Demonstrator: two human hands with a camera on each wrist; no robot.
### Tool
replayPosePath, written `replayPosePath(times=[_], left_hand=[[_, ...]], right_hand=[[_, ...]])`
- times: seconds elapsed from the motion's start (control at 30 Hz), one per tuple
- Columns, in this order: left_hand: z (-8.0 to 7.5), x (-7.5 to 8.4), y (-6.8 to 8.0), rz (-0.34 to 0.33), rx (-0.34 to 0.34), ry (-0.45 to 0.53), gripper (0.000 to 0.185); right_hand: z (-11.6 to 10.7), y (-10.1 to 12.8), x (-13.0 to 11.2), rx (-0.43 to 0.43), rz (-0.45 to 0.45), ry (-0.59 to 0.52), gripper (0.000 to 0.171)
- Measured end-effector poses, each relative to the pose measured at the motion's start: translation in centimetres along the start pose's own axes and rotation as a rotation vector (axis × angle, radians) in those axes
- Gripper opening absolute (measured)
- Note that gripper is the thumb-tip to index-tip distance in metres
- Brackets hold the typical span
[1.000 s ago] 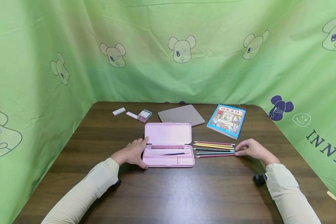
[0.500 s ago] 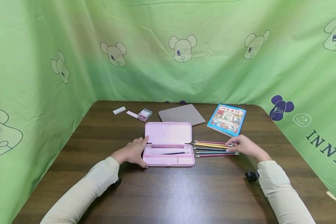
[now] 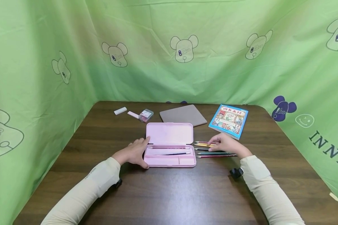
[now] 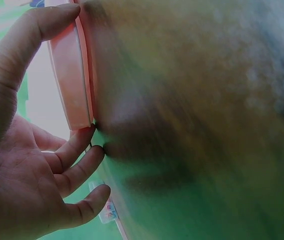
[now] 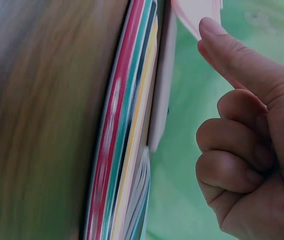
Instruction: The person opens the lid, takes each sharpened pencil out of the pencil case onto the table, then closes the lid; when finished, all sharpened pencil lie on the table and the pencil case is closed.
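Against green bear-print cloth, on a dark wooden table [image 3: 169, 193], the right hand [image 3: 226, 144] hovers over a row of coloured pencils [image 3: 214, 150], fingers curled, holding nothing clearly. The pencils lie lengthwise beneath it, pointing toward the open pink pencil case [image 3: 170, 145], which the left hand [image 3: 132, 153] steadies with relaxed fingers.

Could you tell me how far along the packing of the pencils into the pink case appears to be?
Early on. Done: the pink case lies open with two pencils inside. In hand: the left hand steadies the case's edge, and the right hand is over the row of loose pencils beside it; whether it grips one is unclear. Left: about five loose pencils remain on the table.
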State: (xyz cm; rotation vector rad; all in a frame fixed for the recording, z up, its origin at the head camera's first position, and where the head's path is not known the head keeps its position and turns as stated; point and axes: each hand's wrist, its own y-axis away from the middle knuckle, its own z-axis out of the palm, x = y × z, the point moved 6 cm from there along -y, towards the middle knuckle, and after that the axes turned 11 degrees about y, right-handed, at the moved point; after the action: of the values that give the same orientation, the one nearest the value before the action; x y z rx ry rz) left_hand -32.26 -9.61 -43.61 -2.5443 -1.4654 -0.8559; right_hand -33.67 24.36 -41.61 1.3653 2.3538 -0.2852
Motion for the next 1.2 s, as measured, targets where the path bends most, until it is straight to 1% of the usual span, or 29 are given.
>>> replayPosePath(times=[0.27,0.37,0.6,0.67,0.77,0.93,1.07,1.2], left_hand=[[0.1,-0.1,-0.1,0.0,-0.004,-0.003,0.121],[0.1,-0.2,-0.1,0.001,0.0,-0.004,0.122],[0.1,-0.1,0.0,0.005,0.002,-0.003,0.121],[0.1,-0.1,0.0,0.006,0.003,-0.002,0.121],[0.0,0.0,0.0,0.01,0.007,0.0,0.121],[-0.1,0.0,0.1,0.01,0.004,0.005,0.121],[-0.1,0.0,0.1,0.005,-0.003,0.011,0.122],[0.0,0.0,0.1,0.008,-0.005,0.007,0.121]], right_hand=[[1.3,-2.6,-3.0,-0.04,-0.102,0.007,0.015],[1.9,-3.3,-3.9,-0.062,-0.122,0.006,0.013],[3.6,-4.7,-5.4,-0.117,-0.137,0.004,0.013],[4.1,-4.9,-5.7,-0.135,-0.14,0.013,0.01],[4.8,-5.3,-6.0,-0.147,-0.137,0.057,0.006],[5.1,-5.6,-6.2,-0.157,-0.124,0.12,0.003],[4.9,-5.6,-6.4,-0.15,-0.142,0.12,0.003],[4.6,-5.3,-6.4,-0.131,-0.168,0.074,0.004]])
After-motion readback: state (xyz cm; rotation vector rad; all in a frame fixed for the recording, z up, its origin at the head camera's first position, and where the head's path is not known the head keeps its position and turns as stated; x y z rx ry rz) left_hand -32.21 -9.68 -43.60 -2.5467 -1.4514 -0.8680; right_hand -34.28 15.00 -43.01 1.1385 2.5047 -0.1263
